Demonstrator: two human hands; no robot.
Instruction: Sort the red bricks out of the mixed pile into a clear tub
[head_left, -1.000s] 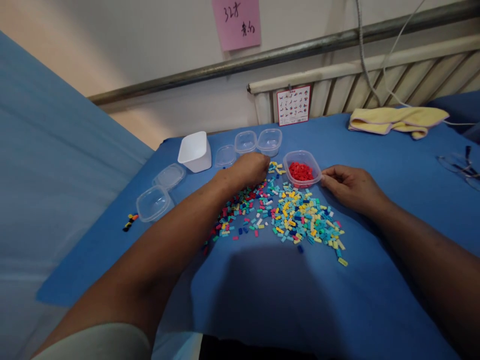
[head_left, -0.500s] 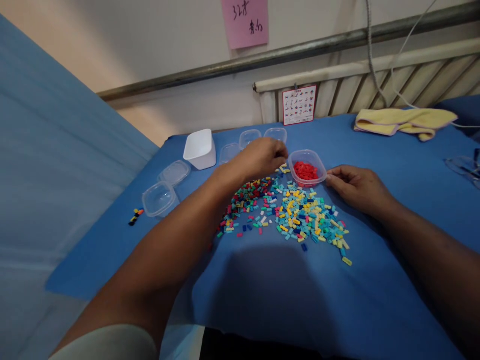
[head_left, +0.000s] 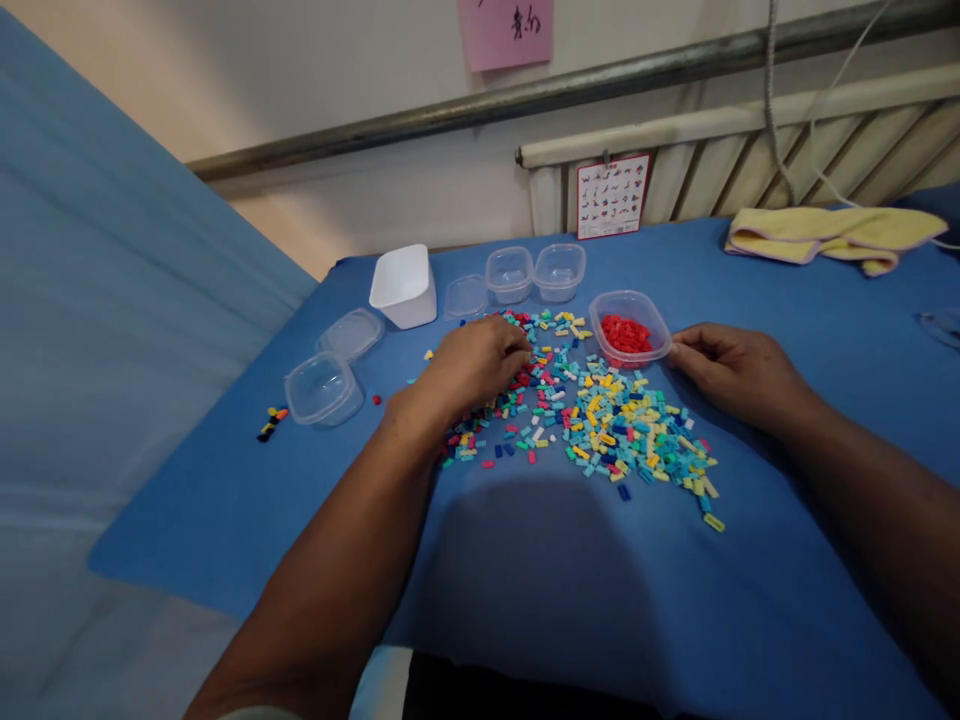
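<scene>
My left hand [head_left: 484, 362] is over the mixed pile of small plastic building bricks [head_left: 517, 400], fingers curled down with the tips among red pieces. Whatever sits between those fingertips is hidden. At the right, my right hand [head_left: 739, 372] pinches the near right rim of a clear plastic container [head_left: 651, 305]. Red bricks [head_left: 627, 336] lie heaped inside it. Just in front of this container spreads another heap of bricks [head_left: 637, 425], mostly yellow, turquoise and blue.
Two clear containers [head_left: 510, 270] and a white tub [head_left: 405, 287] stand at the back. On the left are another clear container [head_left: 321, 390], a lid [head_left: 352, 333] and a few dark and orange bricks [head_left: 271, 425]. A yellow cloth [head_left: 832, 237] lies back right.
My left hand has moved left and down, from beside the container of red bricks to the mixed pile. My right hand keeps its place at the container's rim. The view has shifted slightly.
</scene>
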